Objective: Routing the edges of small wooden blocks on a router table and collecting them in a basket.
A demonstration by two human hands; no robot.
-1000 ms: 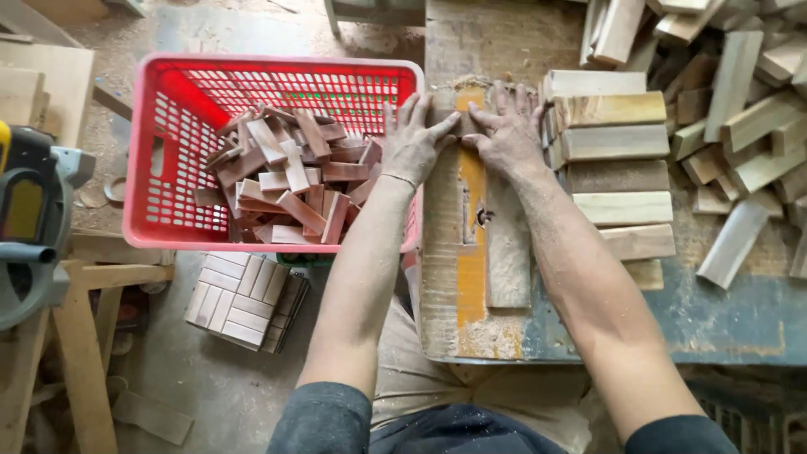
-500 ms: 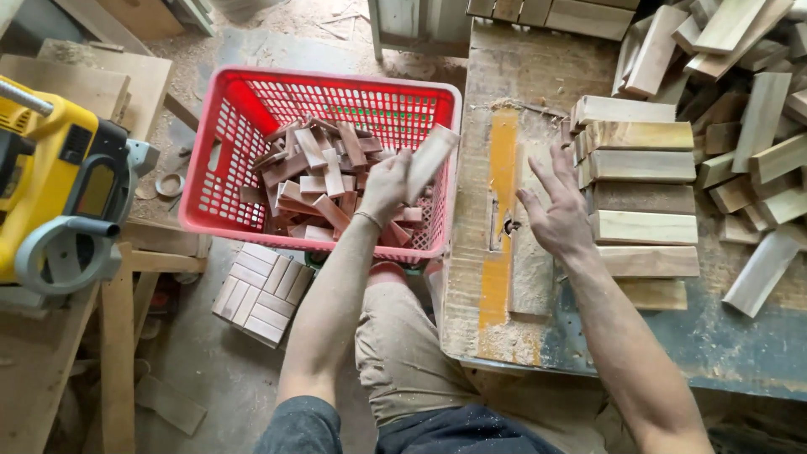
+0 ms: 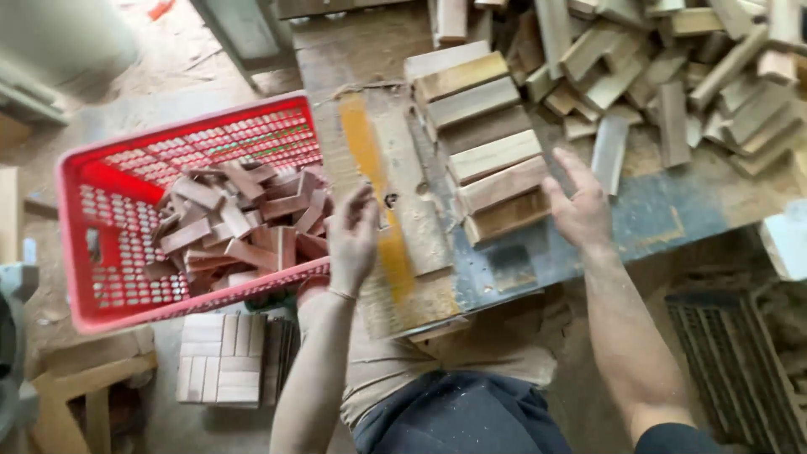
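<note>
Both hands empty above the bench, beside the row of blocks.

Left hand (image 3: 353, 240) hung open, fingers slack, beside the red plastic mesh basket (image 3: 101, 252) of short reddish wood offcuts (image 3: 239, 227). Right hand (image 3: 578, 206) was spread, gripping nothing, just beside six pale rectangular wood blocks (image 3: 492, 155) lying side by side on the worn wooden workbench (image 3: 403, 193).

A worn workbench (image 3: 672, 219) carries stacked wooden blocks (image 3: 487, 151) and a board (image 3: 395, 193).

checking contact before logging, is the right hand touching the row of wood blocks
Cannot tell. In the head view the right hand is open at the row of wood blocks, fingertips overlapping its edge.
</note>
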